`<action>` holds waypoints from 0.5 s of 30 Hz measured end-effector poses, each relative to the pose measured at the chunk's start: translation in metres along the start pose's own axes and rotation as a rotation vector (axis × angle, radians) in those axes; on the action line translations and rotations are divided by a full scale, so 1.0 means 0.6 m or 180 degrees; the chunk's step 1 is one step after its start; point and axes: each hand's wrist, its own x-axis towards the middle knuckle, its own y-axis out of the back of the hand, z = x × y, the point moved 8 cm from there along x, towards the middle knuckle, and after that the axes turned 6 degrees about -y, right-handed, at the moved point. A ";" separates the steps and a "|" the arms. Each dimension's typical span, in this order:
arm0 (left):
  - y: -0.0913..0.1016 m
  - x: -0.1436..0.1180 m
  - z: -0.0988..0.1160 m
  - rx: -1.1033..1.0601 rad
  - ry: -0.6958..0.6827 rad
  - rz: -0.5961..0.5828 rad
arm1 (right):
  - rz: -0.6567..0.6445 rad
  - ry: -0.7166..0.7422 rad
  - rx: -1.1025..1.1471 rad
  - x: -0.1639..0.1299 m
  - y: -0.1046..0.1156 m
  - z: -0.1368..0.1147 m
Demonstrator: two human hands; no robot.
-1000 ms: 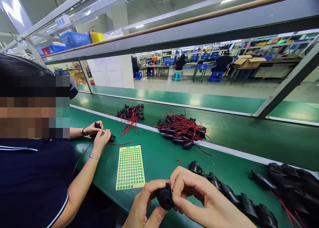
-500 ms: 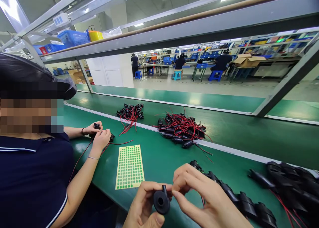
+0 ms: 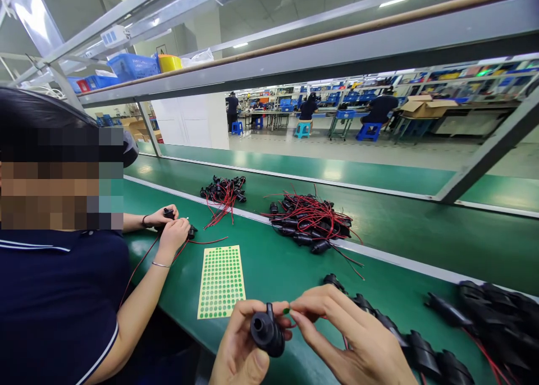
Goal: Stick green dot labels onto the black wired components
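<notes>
My left hand [image 3: 241, 348] is wrapped round a small black pump [image 3: 269, 333], its round nozzle turned toward me and a thin spout pointing up. A green round sticker [image 3: 287, 311] shows between my left fingertip and the pinched thumb and forefinger of my right hand [image 3: 343, 331]. Red wire shows partly behind my right fingers. Beyond my left hand, a pale sheet of green dot stickers [image 3: 221, 282] lies flat on the green table [image 3: 177, 301]. A row of black pumps [image 3: 416, 348] lies behind and right of my right hand, partly hidden by it.
Two heaps of black pumps with red wires, a larger one [image 3: 314, 219] and a smaller one [image 3: 225, 191], lie farther back. More pumps [image 3: 497, 317] are piled at the right. A co-worker's hands [image 3: 174, 230] work at the left. A shelf beam [image 3: 320, 48] crosses overhead.
The pump in my left hand has turned, so its nozzle points more to the left. The green sticker has come into sight at my right fingertips. The view has shifted slightly.
</notes>
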 end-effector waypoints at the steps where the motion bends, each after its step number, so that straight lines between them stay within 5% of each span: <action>1: -0.001 0.001 0.000 0.0020 0.0004 -0.0024 | -0.0022 0.0001 -0.0017 -0.002 -0.002 0.000; 8: -0.017 0.006 0.011 0.0213 -0.0046 -0.0141 | 0.0097 0.0208 -0.0207 -0.007 -0.003 -0.007; 11: -0.023 0.006 0.017 0.0504 -0.0112 -0.0138 | -0.0068 -0.0364 0.0243 0.002 0.006 0.005; 15: -0.019 0.003 0.011 0.0824 -0.0132 -0.0243 | -0.1028 -0.1335 0.1104 0.000 -0.022 0.021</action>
